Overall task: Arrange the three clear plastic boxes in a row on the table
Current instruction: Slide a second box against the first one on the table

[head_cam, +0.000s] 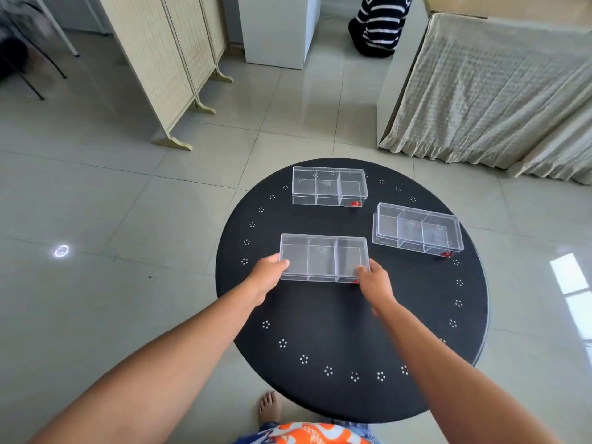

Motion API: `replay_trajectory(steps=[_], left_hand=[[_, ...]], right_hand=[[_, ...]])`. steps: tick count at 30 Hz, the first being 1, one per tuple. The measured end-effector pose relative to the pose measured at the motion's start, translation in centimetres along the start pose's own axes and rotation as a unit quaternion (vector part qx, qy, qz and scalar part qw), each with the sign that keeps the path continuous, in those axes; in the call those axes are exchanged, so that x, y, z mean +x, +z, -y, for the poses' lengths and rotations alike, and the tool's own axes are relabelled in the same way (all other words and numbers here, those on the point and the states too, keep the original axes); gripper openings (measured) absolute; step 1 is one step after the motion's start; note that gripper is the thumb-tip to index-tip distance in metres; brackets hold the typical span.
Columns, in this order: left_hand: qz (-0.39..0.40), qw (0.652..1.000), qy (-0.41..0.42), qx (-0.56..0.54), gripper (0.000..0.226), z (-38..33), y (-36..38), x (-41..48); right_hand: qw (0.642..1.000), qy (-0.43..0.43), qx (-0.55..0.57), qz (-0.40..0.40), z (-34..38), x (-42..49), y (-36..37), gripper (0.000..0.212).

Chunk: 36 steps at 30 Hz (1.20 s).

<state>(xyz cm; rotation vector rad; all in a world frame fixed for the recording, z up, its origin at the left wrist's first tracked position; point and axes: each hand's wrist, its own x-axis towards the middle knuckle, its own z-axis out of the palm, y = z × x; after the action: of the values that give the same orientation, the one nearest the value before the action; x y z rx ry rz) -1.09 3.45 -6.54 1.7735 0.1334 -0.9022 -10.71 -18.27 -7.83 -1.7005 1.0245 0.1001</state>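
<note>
Three clear plastic boxes with inner dividers lie on a round black table (320,331). The nearest box (323,256) is held at both short ends: my left hand (267,277) grips its left end and my right hand (376,283) grips its right end near a small red label. A second box (330,186) sits at the far side of the table, roughly straight behind the held one. The third box (418,229) rests to the right, turned at a slight angle. Neither of those two is touched.
The table has a ring of small white flower marks near its rim. Beyond it are a folding screen (166,65), a white cabinet (275,30), a cloth-covered counter (490,91) and a crouching person in a striped top (378,24). My bare foot (269,406) shows under the table's near edge.
</note>
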Motion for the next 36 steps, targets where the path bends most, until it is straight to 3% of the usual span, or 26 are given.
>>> replay_trajectory(steps=[10,23,28,31,36], left_hand=[[-0.146,0.989,0.004,0.027,0.043,3.3,-6.9,-3.3],[-0.146,0.989,-0.017,0.011,0.040,6.8,-10.5,-4.0],[-0.166,0.986,0.004,-0.006,0.040,6.9,-10.3,-4.0],[-0.158,0.987,0.006,-0.008,0.042,6.7,-10.0,-3.9],[-0.154,0.988,0.010,0.010,0.044,6.7,-9.7,-3.8]], right_hand=[[0.996,-0.080,-0.029,0.040,-0.8,-4.5,4.1,0.033],[0.996,-0.068,-0.030,0.045,-1.8,-7.4,7.7,0.028],[0.999,-0.031,-0.006,0.018,-2.4,-7.0,7.7,0.050],[0.997,-0.033,0.040,0.048,-2.5,-6.7,7.3,0.027],[0.998,-0.045,0.022,0.041,-3.0,-6.3,6.9,0.034]])
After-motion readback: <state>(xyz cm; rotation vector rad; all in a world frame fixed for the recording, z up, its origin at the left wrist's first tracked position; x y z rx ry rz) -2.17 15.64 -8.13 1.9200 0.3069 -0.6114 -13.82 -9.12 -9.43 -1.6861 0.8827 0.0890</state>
